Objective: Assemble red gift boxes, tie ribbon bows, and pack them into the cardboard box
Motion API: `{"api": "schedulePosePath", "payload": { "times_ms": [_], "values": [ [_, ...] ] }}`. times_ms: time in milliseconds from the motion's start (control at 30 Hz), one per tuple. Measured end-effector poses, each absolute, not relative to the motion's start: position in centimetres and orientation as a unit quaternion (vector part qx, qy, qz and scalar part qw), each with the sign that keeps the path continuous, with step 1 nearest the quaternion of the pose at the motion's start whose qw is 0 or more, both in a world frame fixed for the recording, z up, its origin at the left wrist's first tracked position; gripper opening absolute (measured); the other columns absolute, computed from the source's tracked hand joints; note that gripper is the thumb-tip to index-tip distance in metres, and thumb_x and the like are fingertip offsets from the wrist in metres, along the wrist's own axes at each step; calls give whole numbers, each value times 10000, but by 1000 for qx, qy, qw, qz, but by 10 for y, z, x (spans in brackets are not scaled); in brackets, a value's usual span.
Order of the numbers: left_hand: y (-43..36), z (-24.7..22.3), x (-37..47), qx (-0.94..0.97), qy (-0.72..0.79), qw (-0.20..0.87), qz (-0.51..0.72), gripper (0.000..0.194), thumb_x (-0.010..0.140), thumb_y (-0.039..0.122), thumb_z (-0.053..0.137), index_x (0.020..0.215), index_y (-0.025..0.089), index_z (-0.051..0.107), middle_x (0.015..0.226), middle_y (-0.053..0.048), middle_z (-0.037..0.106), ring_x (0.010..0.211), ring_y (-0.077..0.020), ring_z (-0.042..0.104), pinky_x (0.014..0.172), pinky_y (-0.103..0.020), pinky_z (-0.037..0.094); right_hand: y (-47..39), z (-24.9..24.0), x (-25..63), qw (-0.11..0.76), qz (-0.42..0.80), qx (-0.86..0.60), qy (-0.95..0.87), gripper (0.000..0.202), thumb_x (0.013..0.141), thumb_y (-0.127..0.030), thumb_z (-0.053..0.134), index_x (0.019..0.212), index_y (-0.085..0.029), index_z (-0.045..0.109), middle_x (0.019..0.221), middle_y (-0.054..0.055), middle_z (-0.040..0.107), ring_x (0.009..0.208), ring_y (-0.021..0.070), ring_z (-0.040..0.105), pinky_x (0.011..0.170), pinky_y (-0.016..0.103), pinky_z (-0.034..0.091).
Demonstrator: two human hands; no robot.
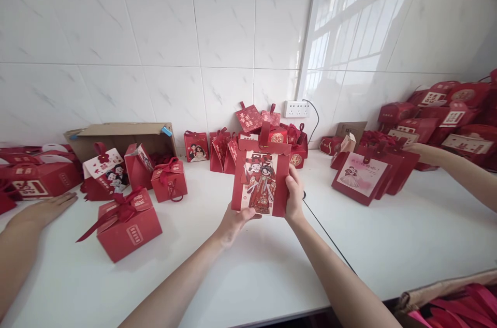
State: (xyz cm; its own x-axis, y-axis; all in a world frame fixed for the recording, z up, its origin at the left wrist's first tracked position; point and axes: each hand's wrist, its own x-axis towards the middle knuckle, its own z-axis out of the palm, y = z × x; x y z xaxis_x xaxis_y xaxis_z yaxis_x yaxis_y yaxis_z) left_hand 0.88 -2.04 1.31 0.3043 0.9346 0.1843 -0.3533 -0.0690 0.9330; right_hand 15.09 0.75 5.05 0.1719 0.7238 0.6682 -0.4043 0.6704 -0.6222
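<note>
Both hands [294, 198] hold red gift bag [261, 183] abv wht tbl [256, 276].

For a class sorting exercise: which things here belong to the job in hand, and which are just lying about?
Job in hand:
illustrated red bag
left hand and right hand, both holding it

Seemingly just lying about:
ribbon-tied red box
brown cardboard box
white socket strip at the wall
</note>
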Motion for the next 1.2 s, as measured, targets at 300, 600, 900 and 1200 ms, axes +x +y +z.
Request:
{"api": "schedulePosePath", "payload": {
  "times_ms": [300,600,900,1200],
  "values": [
    [-18,33,5,283,280,739,544,570,719,663,499,859,126,628,709,-45,634,513,-136,562,606,-301,496,11,46,146,641,448,-176,-598,392,827,-500,522,1100,-235,616,1116,65,628,998,237,578,794,361,494],
    [-14,34,4,268,316,700,583,618,695,711,502,840,118,599,659,-20,592,449,-83,473,537,-265,488,5,46,140,635,482,-222,-561,392,818,-523,528,1006,-199,643,1016,60,660,917,209,612,730,315,513],
    [-11,28,0,453,349,485,662,475,728,634,552,814,169,508,515,44,487,433,-82,452,368,-176,337,20,48,143,541,704,-345,-306,250,839,-396,480,892,-177,588,662,-4,639,480,107,571,413,197,488],
    [-8,29,-1,441,336,498,667,499,714,618,557,893,152,537,766,-33,623,544,-121,567,470,-245,456,21,43,143,552,697,-348,-297,283,831,-433,466,846,-175,581,651,1,624,489,107,572,407,184,471]
  ]
}}
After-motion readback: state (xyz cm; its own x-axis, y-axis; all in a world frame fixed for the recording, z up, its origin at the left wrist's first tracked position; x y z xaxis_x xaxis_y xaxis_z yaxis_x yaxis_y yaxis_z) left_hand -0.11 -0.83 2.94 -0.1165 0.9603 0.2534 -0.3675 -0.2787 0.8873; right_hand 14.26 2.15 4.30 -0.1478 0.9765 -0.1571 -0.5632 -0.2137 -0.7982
